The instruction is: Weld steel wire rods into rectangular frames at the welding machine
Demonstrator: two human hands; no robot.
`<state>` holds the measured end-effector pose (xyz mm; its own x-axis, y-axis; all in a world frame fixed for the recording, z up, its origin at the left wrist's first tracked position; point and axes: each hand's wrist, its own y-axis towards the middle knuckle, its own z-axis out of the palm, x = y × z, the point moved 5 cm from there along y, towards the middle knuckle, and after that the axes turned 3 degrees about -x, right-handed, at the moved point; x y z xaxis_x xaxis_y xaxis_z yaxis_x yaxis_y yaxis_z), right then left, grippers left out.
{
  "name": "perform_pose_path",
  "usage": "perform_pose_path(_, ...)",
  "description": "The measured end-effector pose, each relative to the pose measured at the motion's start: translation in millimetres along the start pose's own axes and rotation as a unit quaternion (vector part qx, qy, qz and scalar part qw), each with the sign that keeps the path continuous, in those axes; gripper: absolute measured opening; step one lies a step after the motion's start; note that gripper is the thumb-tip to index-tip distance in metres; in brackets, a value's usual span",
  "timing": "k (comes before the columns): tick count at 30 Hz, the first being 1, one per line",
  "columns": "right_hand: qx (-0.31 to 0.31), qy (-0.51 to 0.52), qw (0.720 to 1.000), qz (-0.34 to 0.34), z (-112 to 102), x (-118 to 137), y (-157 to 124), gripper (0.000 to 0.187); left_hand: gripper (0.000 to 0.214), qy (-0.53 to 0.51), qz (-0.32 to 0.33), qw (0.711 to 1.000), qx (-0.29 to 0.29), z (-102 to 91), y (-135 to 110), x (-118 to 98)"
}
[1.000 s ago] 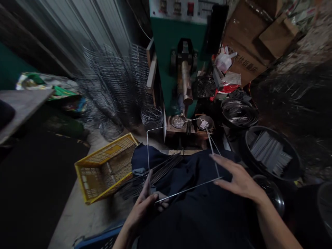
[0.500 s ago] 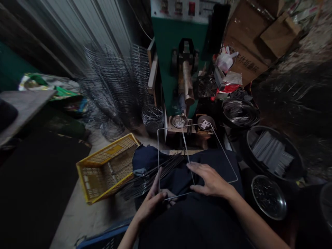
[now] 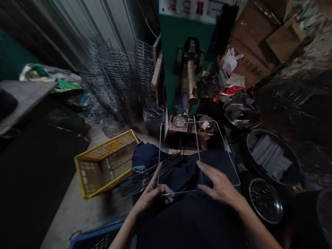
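A rectangular wire frame [image 3: 160,145] stands tilted over the dark cloth on my lap. My left hand [image 3: 149,195] grips its near left corner, fingers wrapped round the wire. A thin straight metal rod [image 3: 197,141] crosses the frame from its near side to its far side, right of the middle. Against the rod lie the index fingertip and thumb of my right hand [image 3: 220,181]; its other fingers are hidden. Under the frame's left part, a bundle of dark wire rods [image 3: 145,180] rests across my lap.
Ahead stands a green machine [image 3: 171,69] with a metal arm [image 3: 191,83], above a dish of small metal pieces [image 3: 179,121]. A yellow crate [image 3: 85,185] is on the left, near stacked wire rings [image 3: 116,79]. Right are a tub of flat strips [image 3: 272,155] and a round bowl [image 3: 266,200].
The rod has shifted right within the wire frame and slants less. My right hand has moved right with it. My left hand keeps its grip at the corner. The whole view has shifted slightly.
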<state>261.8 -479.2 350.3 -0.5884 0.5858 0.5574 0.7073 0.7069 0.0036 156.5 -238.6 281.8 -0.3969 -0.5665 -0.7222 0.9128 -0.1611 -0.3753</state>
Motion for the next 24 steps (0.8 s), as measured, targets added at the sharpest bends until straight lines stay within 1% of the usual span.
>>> perform_pose_path(2,0.046,0.036,0.998,-0.009,7.5,11.2,-0.6,0.079,0.098,0.006,0.012,1.000,-0.003,1.3,-0.8,-2.0)
perform_pose_path(3,0.058,0.044,0.997,-0.005,10.2,13.8,-1.1,0.081,0.098,0.009,0.018,1.000,-0.005,1.8,-1.8,-2.9)
perform_pose_path(8,0.078,0.041,0.996,0.019,16.4,10.6,-4.8,0.086,0.099,0.013,0.021,1.000,-0.014,2.9,-9.0,-3.9)
perform_pose_path(12,0.075,0.040,0.996,0.023,14.6,11.2,-5.7,0.089,0.098,0.012,0.037,0.999,-0.013,4.1,-12.3,-4.5)
perform_pose_path(18,0.057,0.038,0.997,0.027,10.3,15.6,-2.8,0.088,0.097,0.023,0.049,0.998,-0.021,6.2,-12.5,-9.3)
perform_pose_path(24,0.051,0.035,0.998,0.029,9.3,14.1,0.6,0.086,0.097,0.012,0.064,0.998,0.013,8.4,-8.3,-13.4)
